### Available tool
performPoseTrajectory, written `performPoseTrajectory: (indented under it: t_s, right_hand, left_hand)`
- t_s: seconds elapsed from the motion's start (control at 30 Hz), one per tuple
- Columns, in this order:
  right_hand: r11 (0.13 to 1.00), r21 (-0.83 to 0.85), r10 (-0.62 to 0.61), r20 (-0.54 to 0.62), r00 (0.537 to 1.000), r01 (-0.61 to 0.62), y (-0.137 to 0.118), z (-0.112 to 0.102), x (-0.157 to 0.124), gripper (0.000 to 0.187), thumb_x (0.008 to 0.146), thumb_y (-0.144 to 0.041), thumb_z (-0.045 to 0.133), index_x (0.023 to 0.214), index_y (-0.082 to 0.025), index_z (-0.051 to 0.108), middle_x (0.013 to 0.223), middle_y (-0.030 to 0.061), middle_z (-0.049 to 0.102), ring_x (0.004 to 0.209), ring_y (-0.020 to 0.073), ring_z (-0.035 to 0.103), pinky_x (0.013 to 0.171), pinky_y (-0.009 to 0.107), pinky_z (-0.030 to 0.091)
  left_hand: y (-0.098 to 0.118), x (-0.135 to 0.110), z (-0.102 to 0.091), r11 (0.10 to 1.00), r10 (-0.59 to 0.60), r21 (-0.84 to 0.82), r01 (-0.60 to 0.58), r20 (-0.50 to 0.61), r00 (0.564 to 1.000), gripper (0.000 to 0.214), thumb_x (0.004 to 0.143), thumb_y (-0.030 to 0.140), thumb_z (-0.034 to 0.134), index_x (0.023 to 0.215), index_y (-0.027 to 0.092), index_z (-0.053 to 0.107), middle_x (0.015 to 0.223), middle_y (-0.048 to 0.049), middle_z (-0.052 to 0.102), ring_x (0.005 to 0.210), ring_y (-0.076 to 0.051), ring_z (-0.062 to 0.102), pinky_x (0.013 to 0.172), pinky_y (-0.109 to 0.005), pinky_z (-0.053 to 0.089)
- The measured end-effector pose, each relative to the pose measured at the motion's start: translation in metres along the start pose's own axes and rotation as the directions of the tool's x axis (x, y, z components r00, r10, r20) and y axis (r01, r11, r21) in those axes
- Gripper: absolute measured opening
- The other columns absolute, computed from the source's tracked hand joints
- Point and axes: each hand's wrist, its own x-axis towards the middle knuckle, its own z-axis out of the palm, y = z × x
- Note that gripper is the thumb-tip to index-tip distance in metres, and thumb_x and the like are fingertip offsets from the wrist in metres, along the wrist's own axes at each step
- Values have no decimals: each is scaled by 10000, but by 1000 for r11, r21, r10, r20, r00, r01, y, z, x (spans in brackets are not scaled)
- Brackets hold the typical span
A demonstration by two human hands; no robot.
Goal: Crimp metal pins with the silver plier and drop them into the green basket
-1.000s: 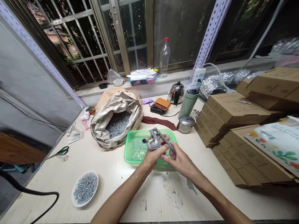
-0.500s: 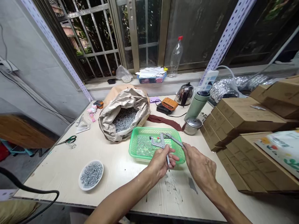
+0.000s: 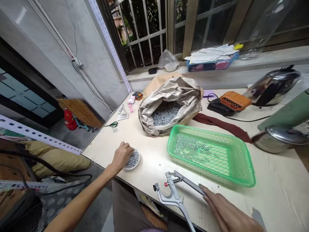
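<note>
In the head view my right hand point(image 3: 229, 209) grips one handle of silver snap-fastener pliers point(image 3: 174, 193). The pliers' jaw is open, with a black tip, a red tip and a coiled spring; their other handle hangs free. My left hand point(image 3: 122, 156) is over a small white bowl point(image 3: 130, 168), its fingers bent down and closed at the small silver metal pieces point(image 3: 133, 159) inside. The fingertips are hidden, so whatever they pinch does not show. Right of the bowl stands a green plastic basket point(image 3: 241, 161) with more small silver pieces in its left part.
An open paper sack point(image 3: 193, 93) of silver pieces stands behind the basket. Scissors point(image 3: 113, 124) lie at the left. A brown cloth strip point(image 3: 222, 125), an orange-and-black charger point(image 3: 231, 103), a lidded metal pot point(image 3: 277, 138), a kettle point(image 3: 272, 85) and a green flask point(image 3: 287, 109) are at the right.
My left hand has left the pliers and moved left to the white bowl. The pliers, still in my right hand, are now in front of the basket. The view has turned left.
</note>
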Motion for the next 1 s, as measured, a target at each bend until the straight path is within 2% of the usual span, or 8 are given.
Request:
performPoseTrajectory:
  t_s: [0.13, 0.33, 0.43, 0.57, 0.73, 0.83, 0.93, 1.0]
  right_hand:
    - [1000, -4, 12, 83, 997, -12, -15, 28, 18, 389, 895, -258, 308, 1159, -271, 594, 877, 10, 705, 721, 166, 671, 480, 239, 498]
    - [1000, 6, 12, 135, 991, -12, -8, 48, 25, 360, 889, -238, 330, 1136, -283, 588, 872, 9, 690, 752, 159, 654, 533, 243, 492]
    - [998, -58, -23, 107, 994, 29, -8, 52, 27, 345, 893, -222, 331, 1129, -251, 580, 835, 18, 668, 736, 153, 630, 534, 238, 469]
    - [976, -199, -72, 104, 992, 92, -15, 51, 33, 378, 849, -83, 347, 1131, -219, 558, 780, 25, 630, 684, 148, 558, 587, 256, 438]
    - [938, -332, -88, 47, 995, 98, -26, 51, 40, 333, 823, -43, 396, 1045, -195, 592, 872, 60, 631, 831, 201, 526, 697, 314, 396]
    - [959, -280, -43, 21, 999, 47, -41, 49, 37, 214, 872, -178, 433, 1002, -189, 603, 863, 72, 614, 822, 200, 509, 710, 320, 366]
    - [989, -140, -32, 86, 996, 44, -63, 50, 28, 209, 876, -318, 469, 969, -187, 602, 802, 56, 586, 767, 186, 494, 702, 316, 341]
    - [996, -85, -15, 119, 993, 25, -74, 53, 21, 185, 864, -307, 487, 958, -190, 595, 802, 49, 579, 768, 186, 490, 705, 316, 326]
  left_hand:
    - [-17, 6, 10, 971, 161, 150, -184, 152, 975, 238, 893, 155, 420, 893, 188, 655, 870, -79, 602, 865, -218, 466, 693, -303, 410]
    - [-23, 16, 17, 917, 281, 212, -337, 255, 925, 214, 886, 94, 407, 889, 134, 617, 885, -92, 575, 865, -213, 476, 708, -312, 422]
    - [-26, 21, 18, 910, 279, 223, -350, 296, 914, 184, 881, 93, 426, 883, 125, 607, 874, -89, 559, 873, -209, 485, 704, -305, 430]
    - [-26, 23, 18, 899, 277, 243, -365, 330, 902, 161, 872, 99, 451, 912, 134, 602, 899, -92, 556, 902, -216, 496, 681, -297, 438]
    - [-22, 22, 15, 890, 256, 275, -365, 360, 897, 175, 866, 89, 445, 907, 136, 608, 895, -101, 568, 904, -225, 510, 664, -300, 443]
    - [-21, 20, 13, 898, 236, 268, -349, 376, 896, 182, 864, 86, 437, 908, 139, 606, 895, -98, 573, 893, -216, 517, 656, -289, 444]
    - [-25, 21, 12, 919, 228, 224, -323, 366, 902, 164, 860, 115, 450, 866, 151, 610, 876, -82, 583, 878, -197, 526, 671, -271, 448]
    - [-28, 21, 11, 937, 239, 173, -303, 317, 918, 146, 847, 134, 467, 821, 157, 609, 845, -69, 588, 855, -184, 533, 674, -258, 448]
